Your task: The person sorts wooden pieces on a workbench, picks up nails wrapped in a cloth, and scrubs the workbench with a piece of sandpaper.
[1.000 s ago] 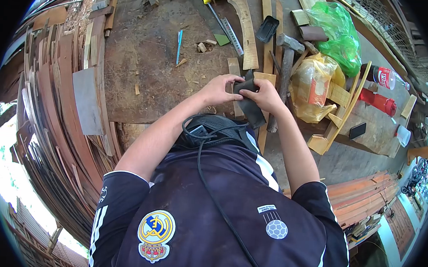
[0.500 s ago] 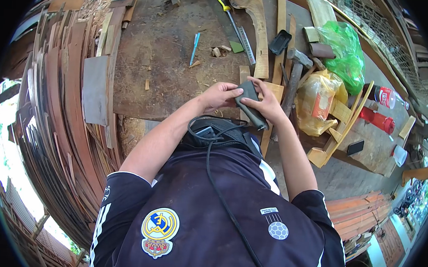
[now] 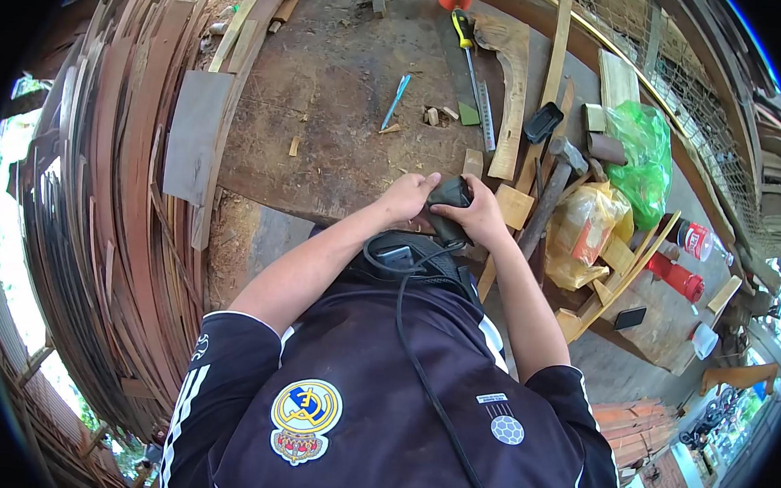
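Close to my waist, at the bench's front edge, a dark grey-green folded piece (image 3: 450, 194) is held between my hands; I cannot tell whether it is cloth or sandpaper. My right hand (image 3: 478, 211) is wrapped round its right side, thumb across the front. At its left side my left hand (image 3: 408, 197) has thumb and fingers pressed together, pinching its edge. Just right of the hands lies a small wood block (image 3: 513, 206). Beyond them are a curved wooden piece (image 3: 509, 100), a metal ruler (image 3: 485, 116) and a yellow-handled screwdriver (image 3: 463, 29).
The workbench (image 3: 328, 82) bears a blue pen (image 3: 396, 101) and wood chips. To the right are a hammer (image 3: 552, 186), a yellow plastic bag (image 3: 588, 232), a green bag (image 3: 640, 160), bottles (image 3: 676, 277) and a phone (image 3: 630, 318). Stacked planks (image 3: 131, 142) stand at left.
The dark piece has gone from hanging loose to a compact fold in my hands. The view has shifted, so the bench and its items appear further right and lower.
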`<state>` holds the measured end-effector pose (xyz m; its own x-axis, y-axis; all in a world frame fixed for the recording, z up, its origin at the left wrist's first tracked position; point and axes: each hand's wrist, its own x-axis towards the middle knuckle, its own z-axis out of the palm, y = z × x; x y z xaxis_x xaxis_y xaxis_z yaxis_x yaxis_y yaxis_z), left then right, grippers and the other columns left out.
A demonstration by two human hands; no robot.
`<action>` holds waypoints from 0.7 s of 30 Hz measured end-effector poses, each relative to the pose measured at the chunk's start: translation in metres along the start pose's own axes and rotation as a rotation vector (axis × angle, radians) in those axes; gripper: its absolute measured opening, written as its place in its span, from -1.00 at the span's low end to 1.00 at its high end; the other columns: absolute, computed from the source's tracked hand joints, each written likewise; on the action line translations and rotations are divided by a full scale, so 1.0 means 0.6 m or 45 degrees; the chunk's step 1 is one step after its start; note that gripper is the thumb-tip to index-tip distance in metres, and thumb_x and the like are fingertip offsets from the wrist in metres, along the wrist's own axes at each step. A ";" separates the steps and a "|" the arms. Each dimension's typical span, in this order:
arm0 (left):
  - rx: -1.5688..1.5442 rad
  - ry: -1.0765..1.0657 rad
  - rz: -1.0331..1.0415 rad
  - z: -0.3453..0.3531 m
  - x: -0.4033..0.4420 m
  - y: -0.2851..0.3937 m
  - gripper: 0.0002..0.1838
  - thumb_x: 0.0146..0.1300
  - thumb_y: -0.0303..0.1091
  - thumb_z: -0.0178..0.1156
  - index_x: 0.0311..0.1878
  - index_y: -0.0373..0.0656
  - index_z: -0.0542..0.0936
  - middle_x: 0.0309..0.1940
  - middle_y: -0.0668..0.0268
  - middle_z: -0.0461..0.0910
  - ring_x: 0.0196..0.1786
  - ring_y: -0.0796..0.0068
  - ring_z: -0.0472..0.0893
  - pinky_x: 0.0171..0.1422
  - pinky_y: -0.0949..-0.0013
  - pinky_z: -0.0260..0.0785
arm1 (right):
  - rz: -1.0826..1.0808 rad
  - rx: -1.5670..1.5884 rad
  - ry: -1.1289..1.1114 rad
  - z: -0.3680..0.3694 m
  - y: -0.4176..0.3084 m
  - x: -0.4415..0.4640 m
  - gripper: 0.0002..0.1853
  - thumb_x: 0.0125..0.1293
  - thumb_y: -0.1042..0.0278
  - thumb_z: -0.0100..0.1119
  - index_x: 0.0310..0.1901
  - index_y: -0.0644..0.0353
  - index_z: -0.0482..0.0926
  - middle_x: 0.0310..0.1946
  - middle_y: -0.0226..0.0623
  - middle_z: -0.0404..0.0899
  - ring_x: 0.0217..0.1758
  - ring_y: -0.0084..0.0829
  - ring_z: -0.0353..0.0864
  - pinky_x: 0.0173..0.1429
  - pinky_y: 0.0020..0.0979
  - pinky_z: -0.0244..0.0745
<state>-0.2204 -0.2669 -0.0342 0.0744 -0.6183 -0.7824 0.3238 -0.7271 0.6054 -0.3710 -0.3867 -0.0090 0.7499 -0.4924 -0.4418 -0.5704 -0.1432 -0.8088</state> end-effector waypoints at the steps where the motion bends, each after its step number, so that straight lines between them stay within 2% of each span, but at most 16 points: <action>1: 0.108 0.027 -0.029 -0.010 -0.012 0.008 -0.43 0.63 0.04 -0.14 -0.07 -0.38 0.56 -0.40 0.05 0.72 -0.35 0.29 0.78 -0.25 0.27 0.70 | 0.011 -0.024 -0.004 0.003 -0.005 0.006 -0.20 -0.09 0.05 0.70 0.13 0.34 0.54 -0.11 -0.06 0.69 -0.06 -0.26 0.72 0.06 -0.28 0.60; 2: 0.129 0.054 0.032 -0.023 -0.009 -0.006 -0.42 0.61 0.07 -0.11 -0.07 -0.37 0.57 -0.49 0.05 0.71 -0.37 0.23 0.79 -0.27 0.28 0.67 | 0.024 0.001 -0.060 0.003 -0.011 0.014 -0.21 -0.05 0.08 0.68 0.16 0.37 0.54 -0.07 -0.01 0.70 -0.01 -0.22 0.72 0.11 -0.29 0.59; 5: 0.374 0.354 0.183 -0.059 -0.048 -0.007 -0.43 0.59 0.09 -0.08 -0.02 -0.34 0.57 -0.41 0.07 0.73 -0.36 0.31 0.78 -0.26 0.30 0.63 | -0.036 -0.051 0.101 0.020 0.008 0.055 -0.20 -0.01 0.10 0.65 0.20 0.41 0.52 -0.03 0.04 0.70 0.06 -0.18 0.71 0.17 -0.29 0.56; 7: 0.031 0.446 0.080 -0.102 -0.044 -0.056 -0.48 0.58 0.06 -0.03 0.01 -0.31 0.56 -0.34 0.12 0.75 -0.33 0.39 0.76 -0.25 0.33 0.59 | 0.005 -0.072 0.039 0.005 -0.010 0.098 -0.23 0.01 0.11 0.63 0.17 0.44 0.53 -0.03 0.06 0.70 0.10 -0.17 0.70 0.21 -0.29 0.54; 9: -0.015 0.575 0.130 -0.152 -0.057 -0.104 -0.59 0.57 -0.01 0.02 0.05 -0.21 0.55 -0.28 0.23 0.72 -0.32 0.52 0.71 -0.27 0.44 0.53 | -0.060 -0.111 0.060 -0.005 -0.022 0.149 -0.25 0.01 0.12 0.63 0.14 0.44 0.55 -0.05 0.05 0.71 0.07 -0.17 0.71 0.19 -0.28 0.55; 11: -0.017 0.761 0.199 -0.194 -0.074 -0.154 -0.67 0.57 -0.10 0.06 0.05 -0.18 0.56 -0.30 0.27 0.71 -0.33 0.55 0.69 -0.28 0.47 0.51 | -0.102 -0.211 0.076 -0.024 -0.060 0.206 -0.39 0.01 0.19 0.61 0.04 0.35 0.59 -0.13 0.02 0.72 -0.01 -0.10 0.73 0.12 -0.25 0.57; 13: -0.083 0.863 0.183 -0.229 -0.092 -0.192 -0.74 0.56 -0.18 0.07 0.03 -0.17 0.56 -0.29 0.29 0.71 -0.32 0.58 0.67 -0.29 0.49 0.48 | -0.244 -0.293 0.204 -0.034 -0.093 0.270 -0.47 0.03 0.26 0.57 0.02 0.27 0.59 -0.15 0.02 0.72 -0.01 -0.06 0.73 0.10 -0.23 0.58; 15: -0.063 0.915 0.179 -0.255 -0.109 -0.216 -0.77 0.56 -0.22 0.08 0.03 -0.18 0.56 -0.28 0.30 0.71 -0.33 0.60 0.66 -0.28 0.50 0.48 | -0.228 -0.359 0.234 -0.045 -0.126 0.344 -0.51 0.04 0.33 0.53 0.03 0.21 0.59 -0.17 0.01 0.73 -0.01 -0.03 0.73 0.09 -0.20 0.59; 16: -0.052 0.940 0.177 -0.262 -0.116 -0.212 -0.78 0.55 -0.24 0.08 0.02 -0.18 0.55 -0.28 0.30 0.71 -0.33 0.61 0.66 -0.28 0.50 0.48 | -0.308 -0.387 0.243 -0.050 -0.136 0.386 -0.54 0.05 0.37 0.49 0.01 0.14 0.59 -0.17 -0.02 0.73 -0.01 0.00 0.72 0.08 -0.16 0.60; 19: -0.106 0.944 0.162 -0.277 -0.126 -0.167 -0.82 0.52 -0.31 0.11 -0.02 -0.22 0.57 -0.33 0.27 0.72 -0.35 0.57 0.67 -0.22 0.43 0.52 | -0.275 -0.694 0.378 -0.052 -0.171 0.490 -0.67 0.11 0.46 0.34 -0.04 0.06 0.60 -0.19 -0.06 0.71 -0.03 0.03 0.69 0.07 -0.07 0.57; 21: -0.068 0.886 0.312 -0.295 -0.107 -0.133 -0.83 0.50 -0.33 0.13 -0.01 -0.23 0.56 -0.31 0.23 0.73 -0.31 0.50 0.71 -0.17 0.41 0.54 | -0.412 -0.689 0.549 -0.030 -0.164 0.540 -0.70 0.11 0.50 0.30 -0.08 0.05 0.60 -0.18 -0.09 0.68 -0.02 0.02 0.66 0.08 -0.08 0.55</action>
<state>-0.0841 -0.1165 -0.0584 0.7254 -0.4161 -0.5483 0.2652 -0.5661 0.7805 -0.0777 -0.5474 -0.0656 0.7738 -0.6300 0.0654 -0.5124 -0.6834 -0.5200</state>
